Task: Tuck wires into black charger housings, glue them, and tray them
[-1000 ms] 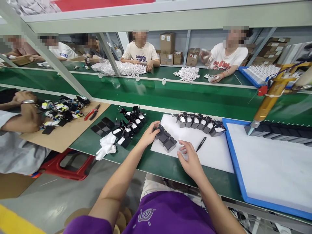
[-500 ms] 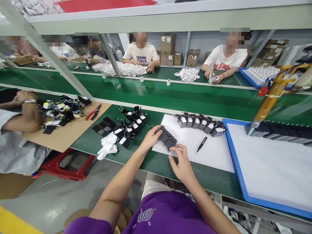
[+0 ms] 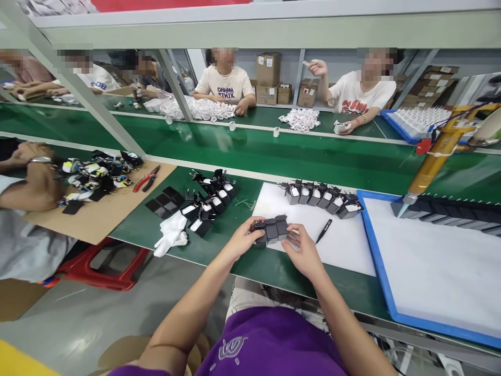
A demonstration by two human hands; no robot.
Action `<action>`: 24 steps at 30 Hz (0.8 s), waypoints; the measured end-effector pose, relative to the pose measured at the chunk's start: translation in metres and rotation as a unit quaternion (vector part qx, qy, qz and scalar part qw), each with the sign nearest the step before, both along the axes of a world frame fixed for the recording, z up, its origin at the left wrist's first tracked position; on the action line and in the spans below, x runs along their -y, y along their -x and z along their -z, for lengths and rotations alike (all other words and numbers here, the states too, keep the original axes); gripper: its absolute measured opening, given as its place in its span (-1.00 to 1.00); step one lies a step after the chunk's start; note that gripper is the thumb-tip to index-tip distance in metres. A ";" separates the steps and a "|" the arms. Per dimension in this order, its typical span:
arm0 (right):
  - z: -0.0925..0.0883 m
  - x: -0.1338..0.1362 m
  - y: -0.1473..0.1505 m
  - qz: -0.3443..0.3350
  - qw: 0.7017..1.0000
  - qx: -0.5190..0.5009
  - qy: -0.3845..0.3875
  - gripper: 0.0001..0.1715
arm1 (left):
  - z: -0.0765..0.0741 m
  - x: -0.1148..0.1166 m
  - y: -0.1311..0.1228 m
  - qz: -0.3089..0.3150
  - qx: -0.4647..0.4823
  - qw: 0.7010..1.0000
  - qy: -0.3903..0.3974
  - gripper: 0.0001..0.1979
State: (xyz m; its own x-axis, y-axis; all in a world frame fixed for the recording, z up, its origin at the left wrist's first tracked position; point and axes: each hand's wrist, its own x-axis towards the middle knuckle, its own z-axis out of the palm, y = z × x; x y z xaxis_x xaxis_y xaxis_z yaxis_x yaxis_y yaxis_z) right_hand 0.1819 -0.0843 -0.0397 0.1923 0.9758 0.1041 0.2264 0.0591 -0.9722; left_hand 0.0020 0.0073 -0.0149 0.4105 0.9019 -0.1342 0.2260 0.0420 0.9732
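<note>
A short row of black plastic housings (image 3: 274, 230), pressed side by side, is held over the near edge of a white sheet (image 3: 344, 253). My left hand (image 3: 243, 239) is closed on the row's left end, thumb in front. At the right end, my right hand (image 3: 305, 251) grips with bent fingers and thumb. Beyond the hands, several black housings with white labels and wires (image 3: 317, 196) stand in a curved row on the sheet. A black pen-like tool (image 3: 324, 231) lies right of my right hand. More black units (image 3: 213, 201) are grouped to the left.
White gloves (image 3: 171, 232) and flat black covers (image 3: 166, 201) lie left. Further left are red-handled pliers (image 3: 146, 178) on cardboard and a co-worker's arms. A blue-rimmed tray (image 3: 385, 282) stands right, under a yellow dispenser (image 3: 426, 162). Co-workers sit across the green belt (image 3: 242, 149).
Both hands have shifted slightly right, and the housings have turned from slanting to nearly level. A co-worker across the belt has raised one hand.
</note>
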 end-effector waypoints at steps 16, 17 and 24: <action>-0.012 -0.040 -0.005 0.007 0.998 0.045 0.040 -0.58 | 0.002 0.001 0.009 0.056 -0.090 0.994 -0.012 -0.53; -0.009 -0.040 -0.006 0.007 0.999 0.035 0.038 -0.59 | 0.001 0.001 0.009 0.060 -0.084 0.995 -0.006 -0.52; 0.008 -0.040 -0.010 -0.003 0.999 -0.022 0.048 -0.57 | -0.001 -0.003 0.009 0.088 -0.020 0.991 0.094 -0.43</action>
